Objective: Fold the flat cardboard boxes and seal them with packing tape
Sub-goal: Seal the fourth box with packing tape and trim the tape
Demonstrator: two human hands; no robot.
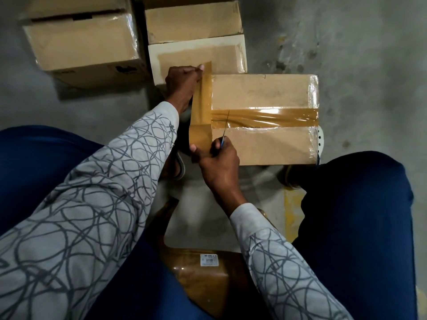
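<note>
Taping the seam of a cardboard box on the floor.

The left hand (182, 80) pinches the far end of a loose strip of brown tape (201, 112); the right hand (218, 158) grips its near end together with a thin blade (226, 125) laid across the taped seam. The box (265, 95) sits between the knees, its left edge under the strip. Three more boxes (83, 42) stand close beyond; bare concrete floor (358, 42) lies open to the right.

brown tape (263, 117), tan box (261, 93)
</note>
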